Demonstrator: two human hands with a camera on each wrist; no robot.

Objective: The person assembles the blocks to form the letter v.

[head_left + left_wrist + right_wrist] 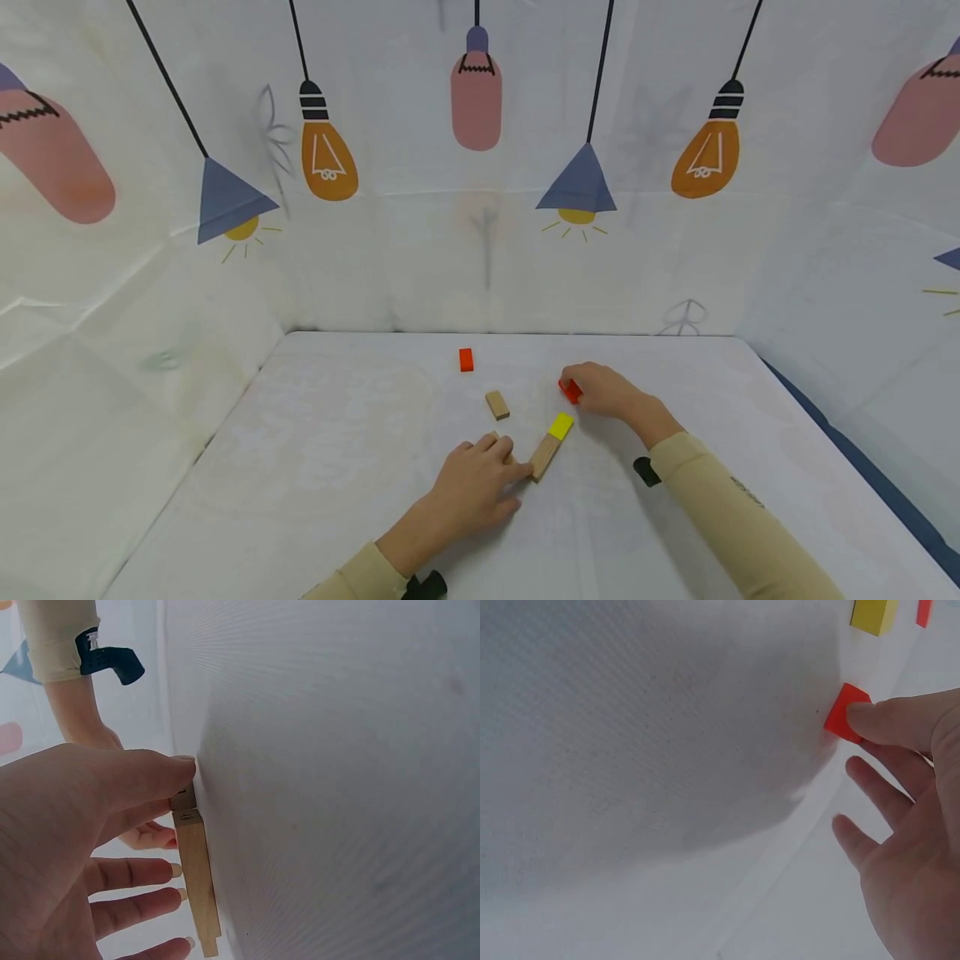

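Observation:
My right hand (pixel 611 392) pinches a red block (pixel 846 712) between thumb and fingertips, low over the table at its far right. Nearer me, a yellow block (pixel 561 426) lies end to end with a plain wooden block (pixel 545 457), forming a slanted row. My left hand (pixel 468 483) rests beside that row, its index fingertip touching the wooden block's near end. Another wooden block lies mostly hidden under its other fingers. In the left wrist view, the fingers stay fairly straight along the wooden blocks (pixel 196 862), whose ends carry small dark marks.
A loose wooden block (pixel 497 405) lies in the middle of the white table (pixel 337 467), with a second red block (pixel 467 360) farther back. White cloth walls (pixel 420 267) printed with lamps stand behind and beside the table. Each wrist carries a black camera.

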